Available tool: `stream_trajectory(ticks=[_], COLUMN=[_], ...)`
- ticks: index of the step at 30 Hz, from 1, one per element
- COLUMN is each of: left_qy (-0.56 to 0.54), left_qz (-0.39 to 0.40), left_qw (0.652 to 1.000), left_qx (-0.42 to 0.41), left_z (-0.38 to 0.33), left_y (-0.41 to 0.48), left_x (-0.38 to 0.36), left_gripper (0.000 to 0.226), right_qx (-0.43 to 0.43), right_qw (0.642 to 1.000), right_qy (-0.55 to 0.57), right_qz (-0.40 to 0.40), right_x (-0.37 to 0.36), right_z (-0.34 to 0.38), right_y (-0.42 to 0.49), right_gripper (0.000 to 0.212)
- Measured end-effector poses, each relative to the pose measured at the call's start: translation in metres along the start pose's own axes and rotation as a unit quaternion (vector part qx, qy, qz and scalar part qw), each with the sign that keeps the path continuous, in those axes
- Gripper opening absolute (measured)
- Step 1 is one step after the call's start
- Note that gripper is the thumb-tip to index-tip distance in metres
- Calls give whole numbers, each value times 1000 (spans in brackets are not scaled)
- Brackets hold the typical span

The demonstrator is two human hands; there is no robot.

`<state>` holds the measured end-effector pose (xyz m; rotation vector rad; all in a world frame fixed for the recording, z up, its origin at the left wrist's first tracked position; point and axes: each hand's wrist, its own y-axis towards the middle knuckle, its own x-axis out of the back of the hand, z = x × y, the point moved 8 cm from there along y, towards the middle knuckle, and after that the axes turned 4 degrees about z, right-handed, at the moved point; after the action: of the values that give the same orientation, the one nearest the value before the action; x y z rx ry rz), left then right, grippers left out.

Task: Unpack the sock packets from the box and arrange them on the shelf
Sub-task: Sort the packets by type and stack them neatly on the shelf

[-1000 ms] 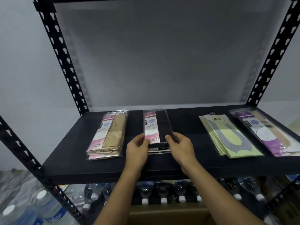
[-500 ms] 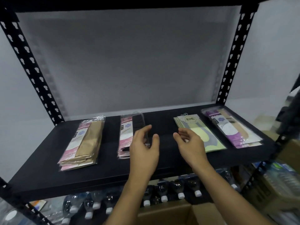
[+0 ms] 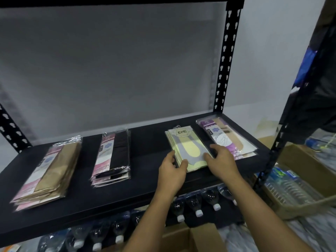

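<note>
Several stacks of sock packets lie in a row on the black shelf (image 3: pixel 145 186). A beige stack (image 3: pixel 49 171) is at the left, then a black stack (image 3: pixel 114 155), a yellow-and-grey stack (image 3: pixel 187 146), and a purple stack (image 3: pixel 227 137) at the right. My left hand (image 3: pixel 171 171) grips the near left edge of the yellow-and-grey stack, thumb on top. My right hand (image 3: pixel 221 160) holds its near right edge, fingers curled along the side. A cardboard box (image 3: pixel 183 237) shows below the shelf, its inside hidden.
Black perforated uprights (image 3: pixel 228 57) frame the shelf. Water bottles (image 3: pixel 196 204) lie on their sides on the level below. More cardboard boxes (image 3: pixel 300 160) and packed bottles (image 3: pixel 287 186) stand on the floor to the right. A grey wall is behind.
Both hands left the black stack and moved right onto the yellow-and-grey stack, taking hold of its near edges. The view swung right.
</note>
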<state>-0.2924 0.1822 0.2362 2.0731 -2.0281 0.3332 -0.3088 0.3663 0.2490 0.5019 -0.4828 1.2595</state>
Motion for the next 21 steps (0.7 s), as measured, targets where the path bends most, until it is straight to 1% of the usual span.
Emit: stream_trajectory(ticks=[4,6,9,12,21], left_qy=[21,34,48,59,63], left_qz=[5,2,0,0,-5], left_qw=[1000,999,999,998,998], left_qx=[11,11,7,2,6], left_z=[0,1,2,3,6], left_y=[4,5,6,9,13], left_x=[-5,-6,-6,-7,-7], left_gripper=[48,53,55,56,57], right_qx=[-16,-13,-5,-5,15], right_qw=[999,999,999,999,998], right_qy=[34,40,42,50,63], right_qz=[9,9,11,7,-11], right_x=[-1,-1,-2,-2,-3], right_z=[-4,-2,2,1,2], right_y=[6,7,7,8,5], right_gripper=[48,42,34,38,36])
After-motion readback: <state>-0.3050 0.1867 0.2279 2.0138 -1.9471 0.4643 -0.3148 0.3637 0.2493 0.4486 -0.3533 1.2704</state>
